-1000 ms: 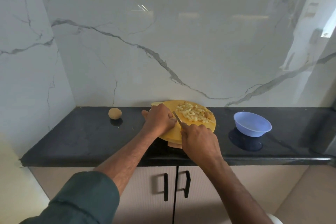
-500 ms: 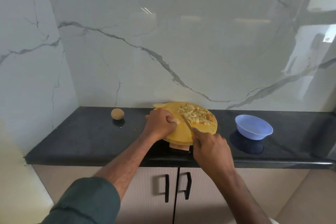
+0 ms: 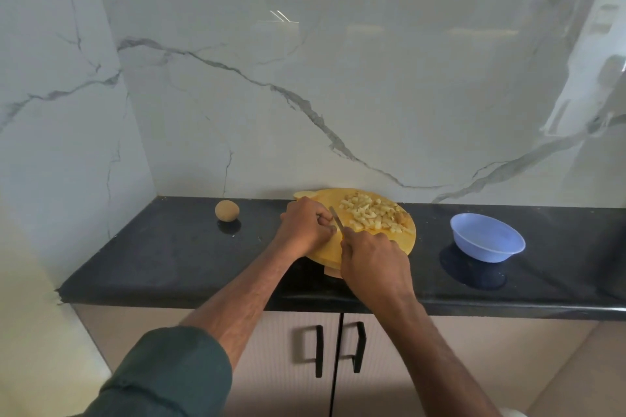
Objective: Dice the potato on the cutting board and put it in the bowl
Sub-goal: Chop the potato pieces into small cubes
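A round yellow cutting board [image 3: 404, 244] lies on the black counter with a heap of diced potato [image 3: 372, 215] on its far right part. My left hand [image 3: 305, 228] sits on the board's left side, fingers curled over a small potato piece that is mostly hidden. My right hand [image 3: 372, 259] grips a knife [image 3: 337, 221] by the handle; its blade points away from me, right beside my left fingers. An empty light-blue bowl [image 3: 487, 242] stands on the counter to the right of the board.
A whole unpeeled potato [image 3: 227, 210] rests on the black counter [image 3: 169, 247] left of the board. A marble wall rises behind and to the left. Cabinet doors with black handles [image 3: 318, 350] are below the counter edge.
My right hand and the knife drew back to the right half a second ago, then returned so the blade is again against my left fingers. My left hand has stayed in place.
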Available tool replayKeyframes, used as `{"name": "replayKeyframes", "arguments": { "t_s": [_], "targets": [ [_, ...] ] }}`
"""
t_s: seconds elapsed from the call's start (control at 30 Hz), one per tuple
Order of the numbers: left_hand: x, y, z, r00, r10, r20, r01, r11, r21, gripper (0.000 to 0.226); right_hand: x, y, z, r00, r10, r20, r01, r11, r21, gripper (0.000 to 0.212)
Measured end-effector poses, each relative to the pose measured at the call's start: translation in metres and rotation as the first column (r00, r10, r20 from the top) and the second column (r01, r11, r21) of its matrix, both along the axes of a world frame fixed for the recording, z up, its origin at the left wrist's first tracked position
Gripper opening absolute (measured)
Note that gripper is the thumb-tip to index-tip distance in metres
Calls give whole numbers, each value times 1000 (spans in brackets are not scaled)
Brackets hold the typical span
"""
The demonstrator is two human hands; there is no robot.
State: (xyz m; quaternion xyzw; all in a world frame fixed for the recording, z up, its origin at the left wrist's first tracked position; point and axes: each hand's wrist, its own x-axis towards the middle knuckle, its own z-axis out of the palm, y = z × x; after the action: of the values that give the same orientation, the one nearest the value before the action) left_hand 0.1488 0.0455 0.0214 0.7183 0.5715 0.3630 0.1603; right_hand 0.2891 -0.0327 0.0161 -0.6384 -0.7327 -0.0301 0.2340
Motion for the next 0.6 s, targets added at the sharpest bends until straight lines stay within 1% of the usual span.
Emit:
{"name": "replayKeyframes", "arguments": {
  "t_s": [0.1, 0.23, 0.5, 0.6],
  "targets": [
    [1, 0, 1, 1000, 3, 14, -3, 1000, -15, 6, 0, -1, -1, 1000, 20, 19, -20, 1000, -17, 34],
    [2, -2, 2, 1000, 3, 17, -3, 1000, -5, 9, 5, -9, 1, 999, 32, -27, -33, 998, -53, 35],
    [0, 4, 1, 999, -26, 20, 27, 999, -28, 6, 33, -31, 6, 998, 36, 61, -31, 997, -69, 41],
    [-1, 2, 5, 999, -33, 29, 35, 997, -64, 5, 42, -31, 6, 999, 6, 46, -4, 999, -40, 41]
  ]
}}
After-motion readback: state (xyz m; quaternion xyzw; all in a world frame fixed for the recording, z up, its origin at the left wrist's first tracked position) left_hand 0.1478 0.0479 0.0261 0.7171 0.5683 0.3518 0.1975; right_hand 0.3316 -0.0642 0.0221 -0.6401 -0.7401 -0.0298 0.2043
